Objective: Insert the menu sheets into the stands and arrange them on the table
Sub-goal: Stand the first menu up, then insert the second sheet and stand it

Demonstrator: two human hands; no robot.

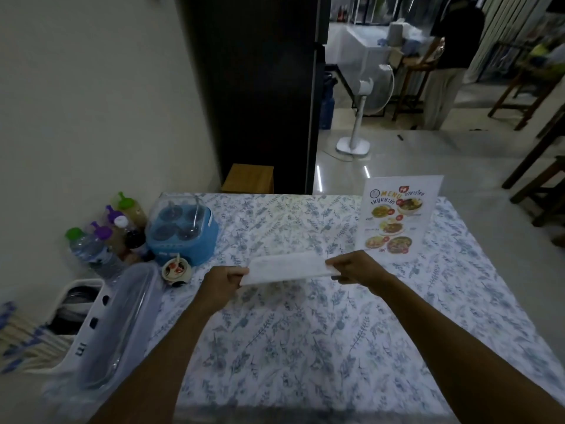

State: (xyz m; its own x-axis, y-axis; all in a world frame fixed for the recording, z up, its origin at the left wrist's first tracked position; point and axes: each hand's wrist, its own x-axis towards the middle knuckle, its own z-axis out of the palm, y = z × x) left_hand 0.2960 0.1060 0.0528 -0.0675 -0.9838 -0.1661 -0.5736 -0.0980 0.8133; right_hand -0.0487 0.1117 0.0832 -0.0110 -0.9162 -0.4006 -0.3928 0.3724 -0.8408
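Note:
I hold a white menu sheet (287,268) nearly flat above the middle of the table, seen almost edge-on, so its printed side is hidden. My left hand (223,278) pinches its left end and my right hand (356,268) pinches its right end. At the far right of the table a clear stand with a colourful menu sheet (397,217) in it stands upright, facing me. The table (275,347) is covered with a white cloth printed with blue leaves.
Along the left edge stand several bottles (101,237), a blue condiment caddy (183,234), a small cup (176,269), and a white bin with a clear lid (107,319). Beyond the table are a wooden stool (248,179), a fan (360,117), and a person (449,56).

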